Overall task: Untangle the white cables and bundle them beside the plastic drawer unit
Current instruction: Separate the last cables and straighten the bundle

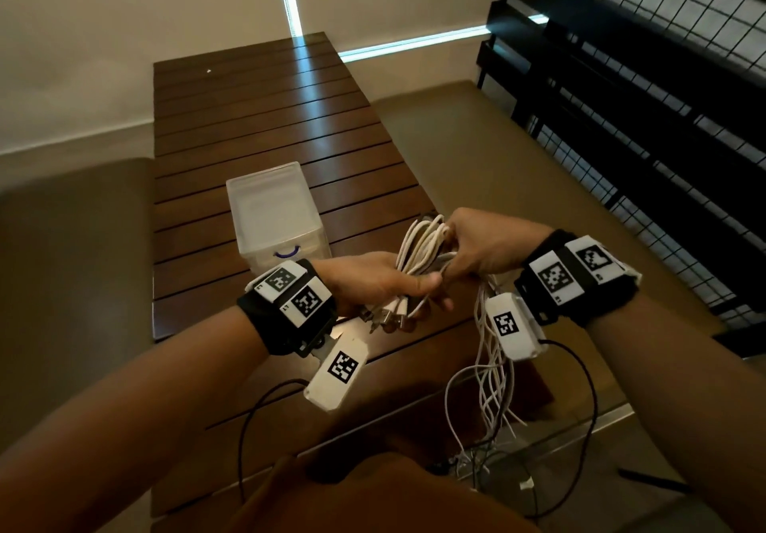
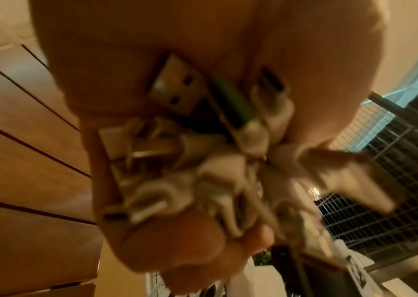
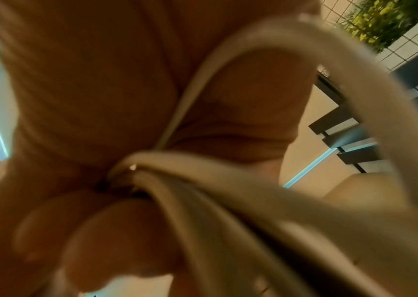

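A bunch of white cables [image 1: 422, 248] is held in the air above the near end of the slatted wooden table [image 1: 265, 118]. My left hand [image 1: 385, 284] grips the bunch near its plug ends, and several USB plugs [image 2: 174, 92] stick out of the fist. My right hand [image 1: 476, 242] holds the looped upper part of the white cables [image 3: 228, 180], just right of the left hand. Loose cable ends [image 1: 493, 387] hang down below the right wrist. The clear plastic drawer unit [image 1: 273, 213] stands on the table just beyond my left wrist.
Brown padded seats flank the table on the left [image 1: 70, 242] and right [image 1: 497, 151]. A black slatted frame with wire mesh [image 1: 646, 89] runs along the right. Thin black wires [image 1: 248, 420] trail from the wrist cameras over the table's near edge.
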`<state>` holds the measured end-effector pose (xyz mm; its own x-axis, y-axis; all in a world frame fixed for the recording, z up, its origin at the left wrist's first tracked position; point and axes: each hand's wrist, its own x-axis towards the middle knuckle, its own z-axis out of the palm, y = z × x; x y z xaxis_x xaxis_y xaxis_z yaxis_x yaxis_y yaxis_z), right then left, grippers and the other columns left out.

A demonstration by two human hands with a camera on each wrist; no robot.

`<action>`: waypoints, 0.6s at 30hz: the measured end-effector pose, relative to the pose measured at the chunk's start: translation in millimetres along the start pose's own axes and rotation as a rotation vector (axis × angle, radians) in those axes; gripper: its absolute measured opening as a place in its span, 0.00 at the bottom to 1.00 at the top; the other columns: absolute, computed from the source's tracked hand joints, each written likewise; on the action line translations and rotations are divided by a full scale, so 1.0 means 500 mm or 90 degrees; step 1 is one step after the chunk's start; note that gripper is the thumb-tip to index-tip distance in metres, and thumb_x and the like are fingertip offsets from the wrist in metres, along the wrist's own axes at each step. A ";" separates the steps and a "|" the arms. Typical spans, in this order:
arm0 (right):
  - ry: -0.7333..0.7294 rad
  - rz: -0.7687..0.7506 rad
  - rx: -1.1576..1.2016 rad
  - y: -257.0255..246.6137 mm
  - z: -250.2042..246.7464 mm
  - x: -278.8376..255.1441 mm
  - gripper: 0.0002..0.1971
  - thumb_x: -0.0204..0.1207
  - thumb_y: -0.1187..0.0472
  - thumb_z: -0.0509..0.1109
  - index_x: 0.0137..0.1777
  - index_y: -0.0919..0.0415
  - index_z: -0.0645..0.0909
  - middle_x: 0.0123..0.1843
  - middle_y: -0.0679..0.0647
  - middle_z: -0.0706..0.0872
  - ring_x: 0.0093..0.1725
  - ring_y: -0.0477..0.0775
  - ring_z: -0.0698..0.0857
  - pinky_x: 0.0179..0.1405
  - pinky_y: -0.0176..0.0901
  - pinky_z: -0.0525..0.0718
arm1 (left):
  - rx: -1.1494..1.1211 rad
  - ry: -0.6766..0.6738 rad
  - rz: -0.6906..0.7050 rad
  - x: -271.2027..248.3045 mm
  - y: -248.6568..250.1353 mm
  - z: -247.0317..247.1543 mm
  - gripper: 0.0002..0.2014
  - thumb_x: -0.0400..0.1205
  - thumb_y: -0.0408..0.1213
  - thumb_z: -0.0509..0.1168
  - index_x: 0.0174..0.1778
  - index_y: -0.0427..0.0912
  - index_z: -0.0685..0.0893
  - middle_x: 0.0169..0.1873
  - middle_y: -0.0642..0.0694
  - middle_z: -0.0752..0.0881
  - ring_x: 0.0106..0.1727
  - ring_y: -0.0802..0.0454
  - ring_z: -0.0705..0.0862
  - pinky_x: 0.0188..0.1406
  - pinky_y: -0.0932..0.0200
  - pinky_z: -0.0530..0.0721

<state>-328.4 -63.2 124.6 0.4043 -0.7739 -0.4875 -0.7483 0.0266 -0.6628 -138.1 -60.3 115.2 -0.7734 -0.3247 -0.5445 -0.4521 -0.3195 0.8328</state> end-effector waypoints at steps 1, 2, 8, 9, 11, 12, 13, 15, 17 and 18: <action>-0.011 0.004 -0.004 0.000 -0.001 0.005 0.25 0.53 0.42 0.82 0.45 0.58 0.89 0.44 0.63 0.91 0.41 0.67 0.88 0.42 0.55 0.87 | 0.006 0.008 0.005 0.002 0.001 0.003 0.12 0.87 0.37 0.55 0.57 0.35 0.79 0.29 0.56 0.88 0.31 0.61 0.84 0.28 0.67 0.82; -0.018 0.008 -0.006 -0.002 -0.003 0.008 0.24 0.53 0.43 0.83 0.45 0.59 0.90 0.44 0.64 0.91 0.42 0.70 0.87 0.42 0.55 0.87 | 0.010 0.016 0.009 0.004 0.001 0.004 0.09 0.87 0.35 0.56 0.56 0.34 0.79 0.29 0.56 0.88 0.30 0.62 0.84 0.28 0.68 0.82; -0.012 0.013 -0.037 -0.011 0.003 0.014 0.13 0.61 0.54 0.85 0.40 0.60 0.89 0.35 0.60 0.89 0.28 0.53 0.81 0.30 0.46 0.80 | 0.092 0.086 -0.011 0.023 -0.016 0.006 0.08 0.80 0.22 0.63 0.51 0.36 0.80 0.35 0.53 0.87 0.28 0.60 0.83 0.25 0.65 0.82; -0.015 0.007 -0.039 -0.011 0.005 0.016 0.13 0.60 0.54 0.85 0.41 0.58 0.90 0.36 0.59 0.90 0.29 0.53 0.82 0.32 0.47 0.81 | 0.101 0.092 -0.006 0.025 -0.019 0.007 0.08 0.80 0.21 0.63 0.52 0.35 0.80 0.36 0.53 0.87 0.28 0.61 0.83 0.25 0.66 0.82; -0.016 -0.002 -0.038 -0.010 0.007 0.013 0.11 0.61 0.54 0.85 0.42 0.54 0.90 0.39 0.54 0.92 0.34 0.53 0.86 0.37 0.48 0.84 | 0.108 0.083 0.004 0.023 -0.023 0.007 0.09 0.80 0.20 0.62 0.53 0.33 0.78 0.31 0.54 0.87 0.28 0.63 0.83 0.25 0.67 0.81; -0.012 -0.005 -0.033 -0.010 0.007 0.012 0.10 0.62 0.55 0.84 0.42 0.52 0.90 0.40 0.52 0.92 0.37 0.54 0.87 0.40 0.48 0.85 | 0.105 0.079 0.010 0.021 -0.023 0.005 0.09 0.80 0.19 0.62 0.53 0.33 0.78 0.30 0.54 0.87 0.28 0.63 0.84 0.26 0.68 0.81; -0.003 -0.007 -0.023 -0.008 0.007 0.012 0.08 0.63 0.55 0.84 0.40 0.50 0.90 0.40 0.50 0.92 0.38 0.55 0.87 0.42 0.49 0.85 | 0.101 0.081 0.014 0.020 -0.024 0.001 0.09 0.80 0.19 0.62 0.53 0.33 0.78 0.31 0.52 0.86 0.29 0.63 0.84 0.26 0.69 0.81; 0.008 -0.020 -0.010 -0.008 0.008 0.012 0.05 0.65 0.54 0.82 0.39 0.47 0.89 0.40 0.49 0.92 0.40 0.56 0.87 0.44 0.51 0.85 | 0.098 0.093 0.020 0.020 -0.027 -0.003 0.08 0.80 0.19 0.62 0.51 0.34 0.78 0.36 0.46 0.84 0.30 0.62 0.85 0.25 0.69 0.80; 0.013 -0.041 -0.015 -0.007 0.011 0.013 0.06 0.68 0.52 0.80 0.44 0.48 0.90 0.44 0.50 0.92 0.46 0.59 0.89 0.51 0.57 0.86 | 0.085 0.101 0.021 0.022 -0.034 -0.002 0.06 0.81 0.20 0.61 0.49 0.34 0.78 0.35 0.46 0.84 0.30 0.62 0.84 0.25 0.68 0.80; 0.018 -0.048 -0.018 -0.006 0.014 0.013 0.07 0.70 0.53 0.80 0.46 0.50 0.90 0.45 0.51 0.92 0.48 0.57 0.89 0.53 0.57 0.86 | 0.064 0.106 0.021 0.024 -0.037 0.001 0.06 0.82 0.20 0.60 0.49 0.34 0.78 0.33 0.48 0.84 0.29 0.61 0.84 0.26 0.68 0.80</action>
<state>-319.9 -64.0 119.3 0.4461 -0.7903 -0.4200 -0.7308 -0.0507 -0.6807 -139.0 -57.7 93.3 -0.7080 -0.4788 -0.5192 -0.4767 -0.2185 0.8515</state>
